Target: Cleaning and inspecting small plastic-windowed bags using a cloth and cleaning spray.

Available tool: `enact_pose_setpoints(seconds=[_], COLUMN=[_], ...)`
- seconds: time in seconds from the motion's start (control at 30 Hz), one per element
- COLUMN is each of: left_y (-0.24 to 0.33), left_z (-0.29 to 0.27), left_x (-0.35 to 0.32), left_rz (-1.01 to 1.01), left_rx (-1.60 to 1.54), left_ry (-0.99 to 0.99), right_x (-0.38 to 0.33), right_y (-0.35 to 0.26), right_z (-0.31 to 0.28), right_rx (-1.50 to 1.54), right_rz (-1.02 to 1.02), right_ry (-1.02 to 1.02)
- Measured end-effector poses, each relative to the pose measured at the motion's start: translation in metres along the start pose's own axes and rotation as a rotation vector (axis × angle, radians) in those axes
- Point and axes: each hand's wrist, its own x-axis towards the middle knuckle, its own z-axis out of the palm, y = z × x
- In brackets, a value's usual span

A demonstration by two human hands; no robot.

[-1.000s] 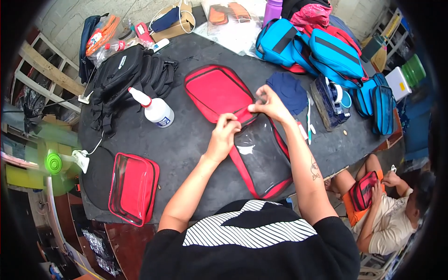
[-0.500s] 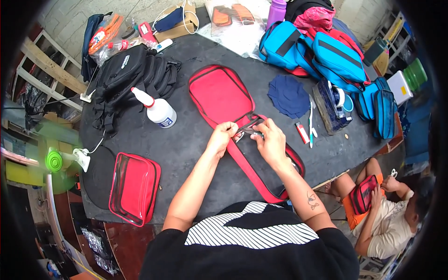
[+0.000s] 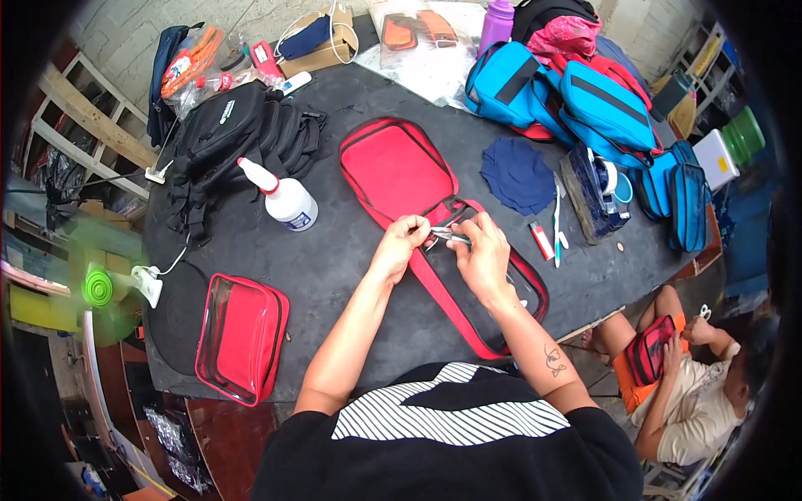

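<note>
A red bag (image 3: 397, 171) with dark zipper edging lies opened out on the black table. Its red panel is on the far side and a clear window panel on the near side. Over the joint between the panels, my left hand (image 3: 398, 252) is closed in a pinch at the bag's edge; what lies between the fingertips is too small to make out. My right hand (image 3: 482, 257) grips small silver snips (image 3: 446, 235), whose tip points at the left fingertips. The fingers partly cover the tool.
Left of me are a red clear-fronted pouch (image 3: 242, 338), a white spray bottle (image 3: 290, 203) and a black backpack (image 3: 230, 138). To the right lie navy cloth (image 3: 518, 175), a red lighter (image 3: 541, 240) and blue bags (image 3: 606, 104). A seated co-worker (image 3: 689, 401) holds a red pouch.
The snips have turned in my right hand and now show silver, with their tip at my left fingertips. The bag has barely shifted.
</note>
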Motion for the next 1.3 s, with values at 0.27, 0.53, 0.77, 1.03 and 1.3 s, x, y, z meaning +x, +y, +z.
enact_pose_setpoints(seconds=[0.27, 0.53, 0.77, 1.03, 1.3], left_y=[0.008, 0.005, -0.002, -0.007, -0.006], left_z=[-0.002, -0.01, -0.014, -0.021, -0.02], left_x=[-0.002, 0.003, 0.006, 0.008, 0.007], left_rz=[0.049, -0.033, -0.043, -0.068, -0.06], left_rx=[-0.092, -0.355, -0.367, -0.398, -0.396], left_ry=[-0.026, -0.119, -0.094, -0.11, -0.105], right_x=[0.006, -0.002, 0.002, 0.001, 0.0], right_y=[0.02, 0.008, 0.002, 0.006, 0.005], right_z=[0.01, 0.004, 0.005, 0.01, 0.011], right_rx=[0.336, 0.197, 0.098, 0.103, 0.15], right_rz=[0.262, 0.103, -0.043, -0.026, -0.011], right_ry=[0.106, -0.003, 0.066, 0.046, 0.02])
